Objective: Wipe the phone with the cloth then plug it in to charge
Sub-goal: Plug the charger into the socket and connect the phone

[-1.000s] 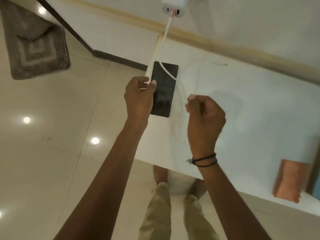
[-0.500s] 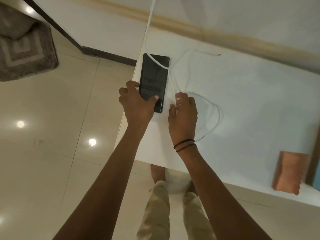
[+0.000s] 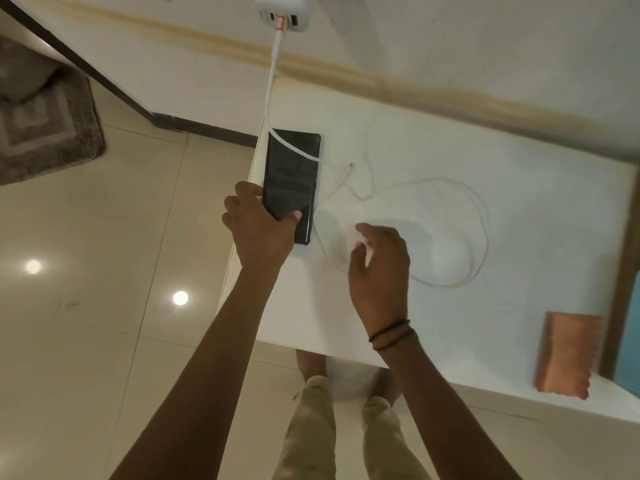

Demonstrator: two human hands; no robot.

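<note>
A black phone (image 3: 292, 174) lies screen up at the left edge of the white table (image 3: 485, 317). My left hand (image 3: 258, 230) grips its near end, thumb on the glass and fingers around the left side. A white charging cable (image 3: 479, 216) drops from the white charger (image 3: 282, 12) on the wall, crosses the phone's far corner and loops over the table. Its free plug (image 3: 350, 166) lies just right of the phone. My right hand (image 3: 379, 268) hovers inside the loop with fingers loosely bent, holding nothing that I can see. The orange cloth (image 3: 568, 355) lies folded at the table's right front.
The table's left edge runs right beside the phone, with glossy tiled floor (image 3: 86, 306) below. A grey mat (image 3: 45, 123) lies on the floor at far left. A dark-framed blue object (image 3: 630, 327) borders the table on the right. My legs (image 3: 311, 427) show under the front edge.
My left hand let go of the cable and took hold of the phone's near end. My right hand came down to the table, then slid right and opened. The cable now lies loose.
</note>
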